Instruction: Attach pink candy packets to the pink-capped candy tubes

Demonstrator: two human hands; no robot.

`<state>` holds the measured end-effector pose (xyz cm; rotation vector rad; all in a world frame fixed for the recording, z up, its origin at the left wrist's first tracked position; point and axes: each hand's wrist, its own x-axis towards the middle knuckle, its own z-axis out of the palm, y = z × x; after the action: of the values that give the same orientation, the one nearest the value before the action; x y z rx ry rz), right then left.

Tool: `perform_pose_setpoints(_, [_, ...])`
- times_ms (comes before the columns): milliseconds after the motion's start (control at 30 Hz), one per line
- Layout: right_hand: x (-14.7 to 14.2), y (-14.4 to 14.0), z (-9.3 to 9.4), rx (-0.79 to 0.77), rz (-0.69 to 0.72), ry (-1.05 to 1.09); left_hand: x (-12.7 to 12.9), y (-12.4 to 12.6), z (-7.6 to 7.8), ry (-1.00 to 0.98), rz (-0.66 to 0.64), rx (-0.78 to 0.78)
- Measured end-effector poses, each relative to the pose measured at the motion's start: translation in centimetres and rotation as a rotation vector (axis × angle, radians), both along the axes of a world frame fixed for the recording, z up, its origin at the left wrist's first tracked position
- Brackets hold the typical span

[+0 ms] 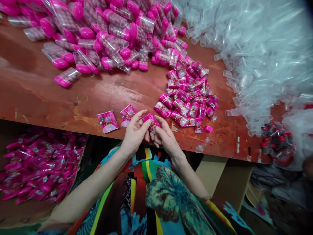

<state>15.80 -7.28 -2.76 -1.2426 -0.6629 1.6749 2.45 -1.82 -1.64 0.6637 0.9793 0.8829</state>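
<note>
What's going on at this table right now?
A person seated at the reddish-brown wooden table holds one small pink printed sachet between the left hand and the right hand at the near edge. Two similar flat sachets lie just left of the hands, and a loose heap of pink sachets lies to the right. Pink-capped clear tubes of pink balls are piled farther back, empty clear plastic tubes at the right.
</note>
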Motion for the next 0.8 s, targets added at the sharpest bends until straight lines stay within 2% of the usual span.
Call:
perform_pose_setpoints(167, [0.0,-0.5,-0.6,0.059,-0.032,-0.015,-0.2,0.1,-0.9,-0.055,0.045,0.003])
perform_pose_setpoints(367, [-0.6,-0.3,-1.6,0.067,-0.134,-0.018,-0.1,0.4,-0.8,-0.091,0.036,-0.055])
perform_pose_setpoints(667, [-0.2,-0.6,-1.5,0.043,-0.157,-0.001,0.5,-0.4,-1.2,-0.037,0.089,0.026])
perform_pose_setpoints(800, [-0.1,-0.8,-1.3,0.018,-0.187,-0.041,1.1,-1.0,-1.5,-0.005,0.056,0.031])
